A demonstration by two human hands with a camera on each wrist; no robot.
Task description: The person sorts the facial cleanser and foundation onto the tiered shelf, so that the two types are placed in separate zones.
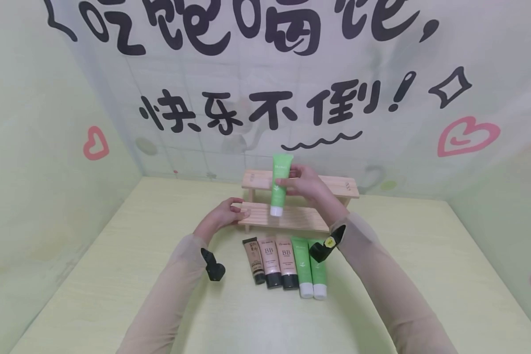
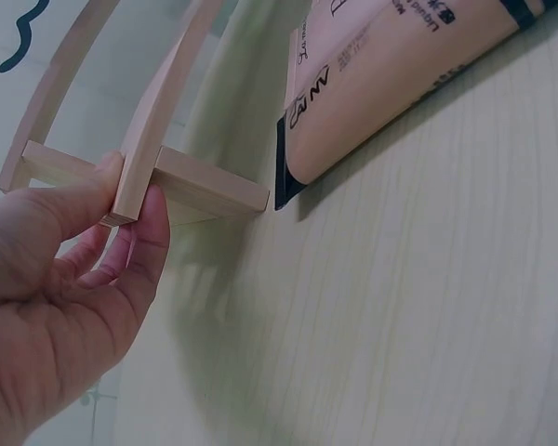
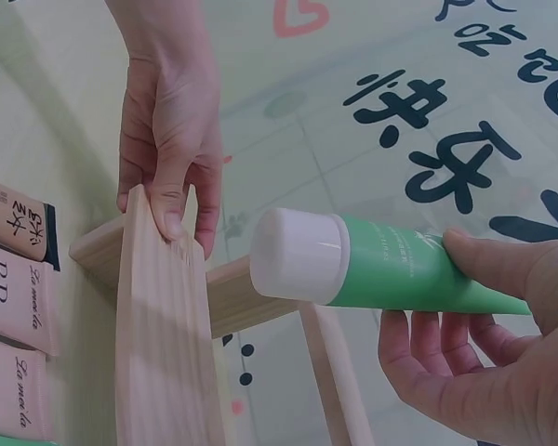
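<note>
My right hand (image 1: 307,182) grips a green squeeze tube (image 1: 281,184) with a white cap, held upright with its cap down in front of the two-step wooden rack (image 1: 287,216). In the right wrist view the thumb of that hand (image 3: 502,362) lies on one side of the tube (image 3: 400,265) and the fingers on the other. My left hand (image 1: 223,214) pinches the left end of the rack's lower step, thumb on top and fingers beneath, as the left wrist view shows at the step's end (image 2: 135,186).
In front of the rack lies a row of tubes: a brown one (image 1: 254,260), two pink BB tubes (image 1: 270,260) with black caps, and two green tubes (image 1: 302,265) with white caps. A printed cloth backdrop (image 1: 248,73) stands behind the pale wood-grain table (image 1: 137,275).
</note>
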